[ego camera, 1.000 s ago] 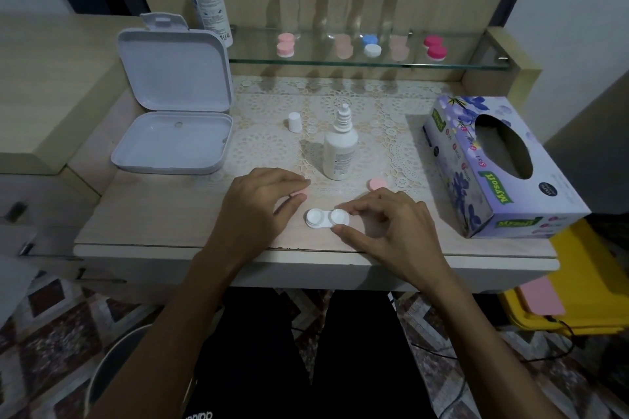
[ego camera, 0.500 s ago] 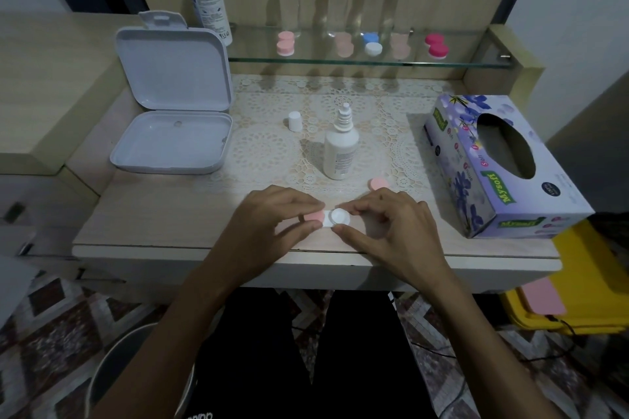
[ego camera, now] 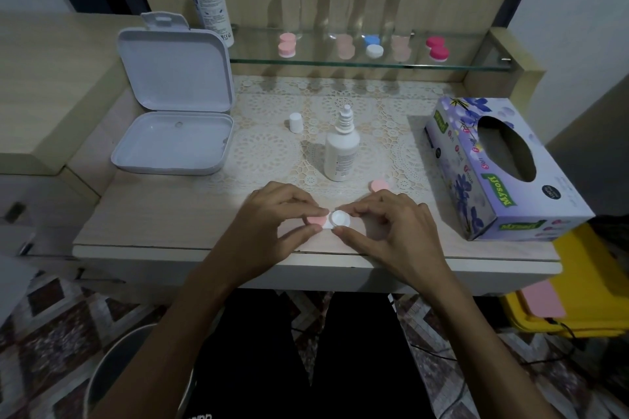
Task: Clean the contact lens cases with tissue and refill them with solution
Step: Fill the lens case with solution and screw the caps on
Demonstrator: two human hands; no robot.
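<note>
Tissue box (ego camera: pixel 503 173) right of grip. Solution bottle (ego camera: pixel 341 150) (cap off) just behind. Left hand (ego camera: pixel 272 219) pinches pink cap (ego camera: pixel 316 220) onto white lens case (ego camera: pixel 337 218); right hand (ego camera: pixel 391 224) pinches case's open well. Second pink cap (ego camera: pixel 380 185) behind right hand.
</note>
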